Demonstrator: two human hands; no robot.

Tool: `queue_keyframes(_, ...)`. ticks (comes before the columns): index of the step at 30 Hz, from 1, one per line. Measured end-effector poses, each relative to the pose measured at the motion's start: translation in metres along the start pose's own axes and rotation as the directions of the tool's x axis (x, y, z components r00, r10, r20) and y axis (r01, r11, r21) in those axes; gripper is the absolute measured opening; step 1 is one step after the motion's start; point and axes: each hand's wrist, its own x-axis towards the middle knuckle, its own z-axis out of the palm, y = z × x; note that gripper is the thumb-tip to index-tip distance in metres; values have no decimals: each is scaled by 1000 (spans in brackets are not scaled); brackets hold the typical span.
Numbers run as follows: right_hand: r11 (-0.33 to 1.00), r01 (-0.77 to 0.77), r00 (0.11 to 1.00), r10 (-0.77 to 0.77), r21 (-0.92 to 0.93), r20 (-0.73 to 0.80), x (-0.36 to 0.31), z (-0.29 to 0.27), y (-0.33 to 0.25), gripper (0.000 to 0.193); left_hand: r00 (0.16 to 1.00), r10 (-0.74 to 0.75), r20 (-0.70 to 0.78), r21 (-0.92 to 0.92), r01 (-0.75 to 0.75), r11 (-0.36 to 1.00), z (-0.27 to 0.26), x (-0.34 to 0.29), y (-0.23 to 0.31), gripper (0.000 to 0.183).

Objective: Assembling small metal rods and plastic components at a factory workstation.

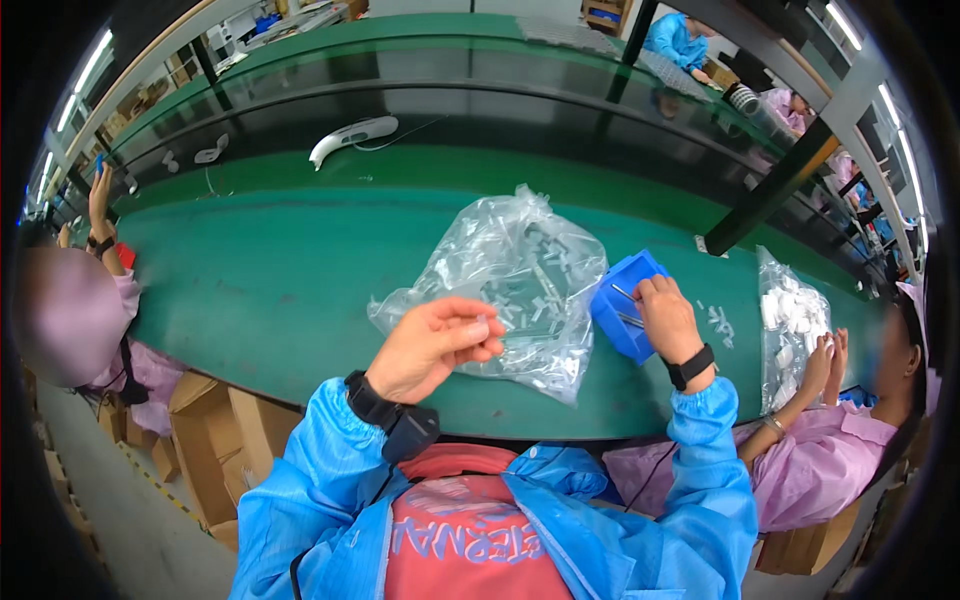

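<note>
My left hand point(440, 345) is closed in a pinch in front of the bag, with what looks like a small clear plastic piece point(482, 319) at its fingertips. Just behind it lies a clear plastic bag point(455, 250) with many small translucent pieces inside. My right hand point(668, 318) reaches over the blue plastic bin point(640, 268), fingers pinched together at its right side. Thin metal rods point(629, 320) show in the bin's compartments. Whatever the right fingertips grip is too small or hidden to make out.
Several small translucent pieces point(720, 325) lie right of the bin. Farther right is a bag of white parts point(795, 310), near a co-worker's hands point(828, 365). Another co-worker sits at left. A white handheld device point(352, 137) rests on the far side, and a dark post point(770, 190) rises at right.
</note>
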Motion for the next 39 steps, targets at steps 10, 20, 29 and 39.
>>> queue_keyframes(10,727,36,947,195,686,-256,-32,-70,-98,14,989,141,54,-50,-138,989,17,9,-11,18)
queue_keyframes(20,509,31,944,269,860,-193,-55,-53,-172,16,993,-1,119,-421,51,906,4,14,-31,17)
queue_keyframes(29,516,90,958,188,852,-215,-47,-49,-173,16,994,-24,107,-437,68,897,4,15,-42,15)
queue_keyframes(39,543,33,962,209,839,-173,-49,-48,-166,16,997,7,73,-361,20,932,9,20,-46,16)
